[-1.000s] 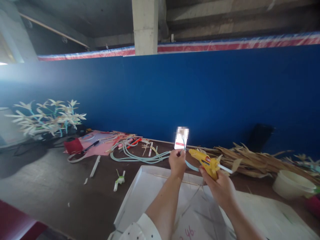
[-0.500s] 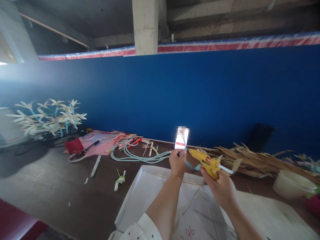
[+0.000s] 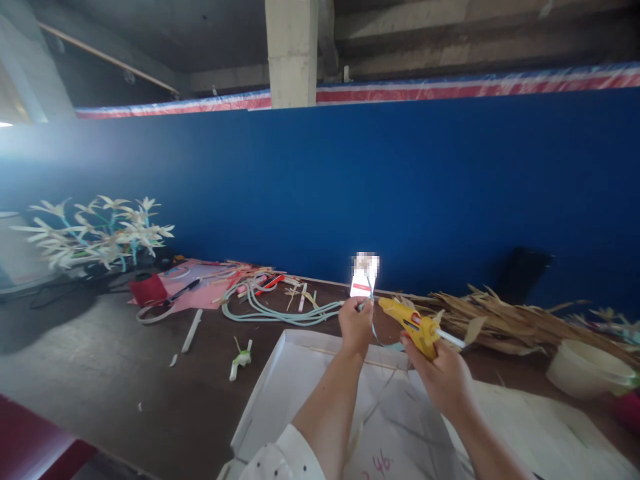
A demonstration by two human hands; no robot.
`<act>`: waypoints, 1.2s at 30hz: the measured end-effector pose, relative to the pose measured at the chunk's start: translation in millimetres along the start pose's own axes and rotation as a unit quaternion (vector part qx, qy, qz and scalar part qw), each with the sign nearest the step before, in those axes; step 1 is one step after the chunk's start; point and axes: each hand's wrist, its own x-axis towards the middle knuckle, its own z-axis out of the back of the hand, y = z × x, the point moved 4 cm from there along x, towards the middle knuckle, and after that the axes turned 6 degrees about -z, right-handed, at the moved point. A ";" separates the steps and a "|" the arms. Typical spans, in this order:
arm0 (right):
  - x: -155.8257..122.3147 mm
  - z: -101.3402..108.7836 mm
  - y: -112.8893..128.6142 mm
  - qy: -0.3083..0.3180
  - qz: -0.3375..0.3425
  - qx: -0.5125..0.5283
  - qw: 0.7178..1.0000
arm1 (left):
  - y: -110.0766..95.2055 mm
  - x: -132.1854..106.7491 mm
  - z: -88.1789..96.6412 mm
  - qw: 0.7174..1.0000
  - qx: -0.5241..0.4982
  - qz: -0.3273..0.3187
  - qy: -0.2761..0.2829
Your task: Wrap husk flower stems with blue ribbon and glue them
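My left hand [image 3: 356, 327] is closed in a pinch on a thin light-blue stem [image 3: 371, 288], which stands up above the fingertips. From those fingers a narrow light-blue strip [image 3: 376, 337] hangs in a curve toward the right. A yellow hot glue gun [image 3: 406, 319] is gripped in my right hand [image 3: 445, 377], its nozzle pointing left at the left fingertips with a small gap between. A white glue stick [image 3: 451, 338] sticks out of its back end. Both hands are above a shallow white box [image 3: 295, 360]. The palm side of my left hand is hidden.
A lit phone [image 3: 361, 288] stands behind my hands against the blue partition [image 3: 320, 200]. Dry husks [image 3: 480, 320] and a pale tub [image 3: 585, 367] lie right. Looped light-blue cords [image 3: 280, 317], pink paper [image 3: 200, 293] and white artificial flowers [image 3: 110, 233] are left.
The light-blue strip below my left hand has turned and looks narrower, hanging lower in a curve. Both hands and the glue gun have stayed nearly in place.
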 end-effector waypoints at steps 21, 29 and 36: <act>-0.7 -0.8 2.1 -0.009 0.014 -0.035 0.999 | 0.5 -0.6 -0.9 1.000 0.011 -0.015 0.011; -0.1 -1.0 2.1 -0.012 0.013 -0.042 0.999 | 3.4 0.0 -1.6 1.000 0.002 -0.013 0.009; 0.0 -2.3 -1.1 -0.008 0.009 -0.047 0.999 | 3.3 -0.3 -0.8 1.000 0.012 -0.020 0.014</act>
